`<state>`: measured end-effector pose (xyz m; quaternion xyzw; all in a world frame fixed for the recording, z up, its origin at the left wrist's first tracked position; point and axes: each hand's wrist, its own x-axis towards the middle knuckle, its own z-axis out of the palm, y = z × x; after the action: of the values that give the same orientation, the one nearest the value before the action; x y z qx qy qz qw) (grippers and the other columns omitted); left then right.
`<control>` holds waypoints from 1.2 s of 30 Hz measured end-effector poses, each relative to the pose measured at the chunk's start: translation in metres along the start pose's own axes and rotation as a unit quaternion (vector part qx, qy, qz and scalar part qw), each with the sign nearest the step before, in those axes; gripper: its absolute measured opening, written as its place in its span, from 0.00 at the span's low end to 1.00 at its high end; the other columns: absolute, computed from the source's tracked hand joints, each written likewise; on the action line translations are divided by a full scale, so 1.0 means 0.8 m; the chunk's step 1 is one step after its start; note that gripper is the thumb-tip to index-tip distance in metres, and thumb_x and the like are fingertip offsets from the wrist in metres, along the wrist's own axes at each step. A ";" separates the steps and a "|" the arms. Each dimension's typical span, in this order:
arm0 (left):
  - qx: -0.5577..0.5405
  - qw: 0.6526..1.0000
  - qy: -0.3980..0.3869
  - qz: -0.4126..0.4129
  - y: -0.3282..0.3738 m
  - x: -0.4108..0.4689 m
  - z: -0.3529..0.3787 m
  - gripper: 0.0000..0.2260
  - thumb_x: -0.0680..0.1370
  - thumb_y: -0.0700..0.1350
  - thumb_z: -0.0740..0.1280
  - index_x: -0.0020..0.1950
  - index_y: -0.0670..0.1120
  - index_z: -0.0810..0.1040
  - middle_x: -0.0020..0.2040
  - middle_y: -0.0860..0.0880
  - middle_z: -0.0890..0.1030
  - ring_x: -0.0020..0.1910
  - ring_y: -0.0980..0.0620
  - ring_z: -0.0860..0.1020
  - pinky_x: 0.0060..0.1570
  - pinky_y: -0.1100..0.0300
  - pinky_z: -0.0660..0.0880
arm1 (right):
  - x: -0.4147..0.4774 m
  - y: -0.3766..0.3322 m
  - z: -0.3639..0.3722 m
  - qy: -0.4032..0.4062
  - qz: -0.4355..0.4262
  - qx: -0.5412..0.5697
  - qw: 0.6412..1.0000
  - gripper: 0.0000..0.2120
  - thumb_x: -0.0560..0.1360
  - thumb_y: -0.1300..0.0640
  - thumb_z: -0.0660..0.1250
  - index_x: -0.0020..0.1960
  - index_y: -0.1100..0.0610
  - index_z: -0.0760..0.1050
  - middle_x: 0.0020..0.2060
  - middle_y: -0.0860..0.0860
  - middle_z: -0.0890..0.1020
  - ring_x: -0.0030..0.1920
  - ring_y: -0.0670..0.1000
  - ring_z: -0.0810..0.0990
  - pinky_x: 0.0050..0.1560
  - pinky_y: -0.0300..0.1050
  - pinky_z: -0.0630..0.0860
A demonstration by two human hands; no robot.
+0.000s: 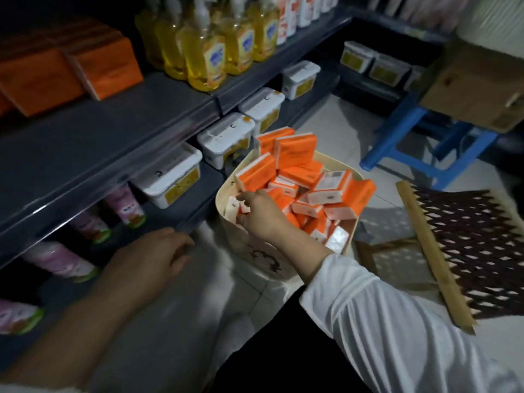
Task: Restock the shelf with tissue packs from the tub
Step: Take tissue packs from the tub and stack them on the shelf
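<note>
A cream tub (286, 275) stands on the floor beside the shelving, heaped with several orange and white tissue packs (337, 191). My right hand (259, 215) reaches into the tub's left side and its fingers pinch a small orange and white pack (243, 209). My left hand (150, 255) hovers low near the edge of the bottom shelf, fingers loosely curled, holding nothing. On the dark upper shelf (107, 131) at the far left sit large orange tissue packs (105, 66).
Yellow soap bottles (204, 55) stand to the right of the orange packs. White lidded boxes (226, 137) and pink bottles (124, 208) fill the lower shelf. A blue stool (425, 154) carrying a cardboard box (479, 86), and a wooden-framed lattice (465, 251), lie right of the tub.
</note>
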<state>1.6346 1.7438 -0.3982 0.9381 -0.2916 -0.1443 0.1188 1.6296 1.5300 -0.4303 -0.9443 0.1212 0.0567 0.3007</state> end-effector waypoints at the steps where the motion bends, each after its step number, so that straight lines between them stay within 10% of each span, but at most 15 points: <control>1: -0.009 1.000 -0.002 0.004 0.009 0.008 0.005 0.11 0.77 0.52 0.63 0.59 0.56 0.76 0.47 0.58 0.72 0.49 0.56 0.73 0.49 0.53 0.74 | 0.003 0.009 -0.010 0.014 0.011 0.001 1.000 0.23 0.74 0.59 0.65 0.68 0.58 0.69 0.63 0.60 0.71 0.64 0.59 0.70 0.63 0.43 0.64; 8: -0.067 0.997 0.006 0.032 0.053 0.052 0.032 0.12 0.77 0.52 0.63 0.60 0.55 0.75 0.51 0.57 0.73 0.51 0.57 0.72 0.49 0.57 0.73 | 0.016 0.103 -0.082 0.180 0.055 -0.166 0.968 0.24 0.72 0.58 0.65 0.67 0.57 0.68 0.60 0.59 0.71 0.61 0.62 0.69 0.60 0.54 0.68; 14: -0.162 0.985 0.003 0.053 0.078 0.076 0.053 0.09 0.75 0.48 0.68 0.52 0.59 0.74 0.46 0.64 0.72 0.47 0.63 0.73 0.43 0.69 0.69 | 0.034 0.167 -0.088 0.065 0.106 -0.317 0.940 0.25 0.72 0.61 0.62 0.68 0.56 0.64 0.68 0.57 0.65 0.70 0.60 0.60 0.69 0.63 0.57; 25: -0.182 0.981 -0.007 0.070 0.089 0.077 0.072 0.14 0.74 0.44 0.70 0.47 0.63 0.71 0.45 0.65 0.72 0.46 0.67 0.73 0.41 0.72 0.67 | 0.034 0.218 -0.074 0.071 0.104 -0.321 0.939 0.18 0.77 0.65 0.57 0.66 0.60 0.66 0.65 0.58 0.67 0.67 0.58 0.63 0.50 0.52 0.74; 32: -0.193 0.981 0.013 0.020 0.090 0.084 0.078 0.27 0.73 0.48 0.71 0.70 0.55 0.65 0.60 0.60 0.69 0.60 0.58 0.70 0.52 0.63 0.68 | 0.004 0.182 -0.091 0.235 0.006 -0.022 0.972 0.18 0.71 0.56 0.67 0.60 0.57 0.74 0.55 0.55 0.78 0.57 0.54 0.75 0.50 0.47 0.71; 36: -0.293 0.952 0.085 -0.016 0.108 0.089 0.060 0.42 0.64 0.53 0.75 0.74 0.54 0.58 0.64 0.61 0.62 0.63 0.60 0.64 0.60 0.58 0.65 | -0.021 0.133 -0.097 0.044 -0.036 0.334 0.941 0.12 0.70 0.64 0.68 0.54 0.60 0.77 0.40 0.51 0.79 0.38 0.44 0.77 0.39 0.35 0.72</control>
<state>1.6297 1.6264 -0.4302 0.8754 -0.2103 -0.1446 0.4105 1.5880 1.4043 -0.4234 -0.7946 0.1123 -0.0399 0.5953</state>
